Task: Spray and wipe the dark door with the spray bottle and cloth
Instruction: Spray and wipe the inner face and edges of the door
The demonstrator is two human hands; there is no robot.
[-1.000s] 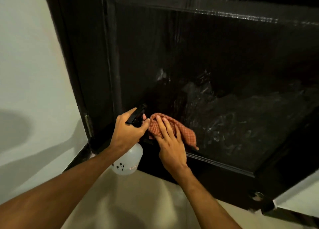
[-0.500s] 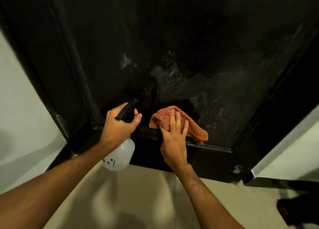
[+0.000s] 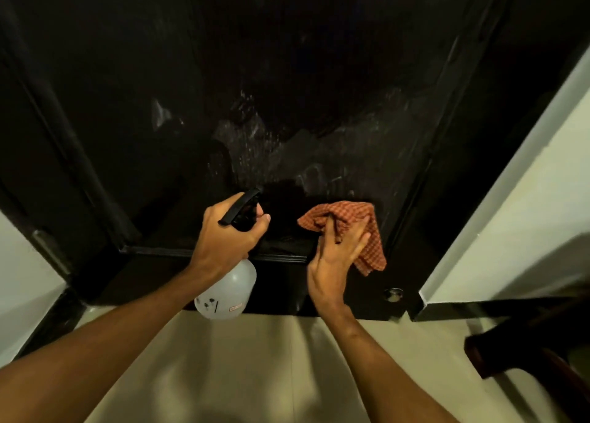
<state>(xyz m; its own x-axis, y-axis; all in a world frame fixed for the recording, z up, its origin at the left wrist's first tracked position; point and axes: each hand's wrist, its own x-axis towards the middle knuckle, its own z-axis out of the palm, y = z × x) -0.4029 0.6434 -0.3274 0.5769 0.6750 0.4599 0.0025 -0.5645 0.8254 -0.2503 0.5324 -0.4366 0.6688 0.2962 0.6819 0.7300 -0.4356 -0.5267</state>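
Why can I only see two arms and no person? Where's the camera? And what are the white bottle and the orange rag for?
There is no machine here, just a person cleaning. The camera sits on the person's head and looks down, so you see only their arms, as if they were your own. There is one picture, taken from up there.

The big black thing is a door, seen from above. The pale patches on it look like wet smears. Below it is the light floor.

The left hand holds a spray bottle by its black top. The right hand presses a checked orange cloth against the door, low down.
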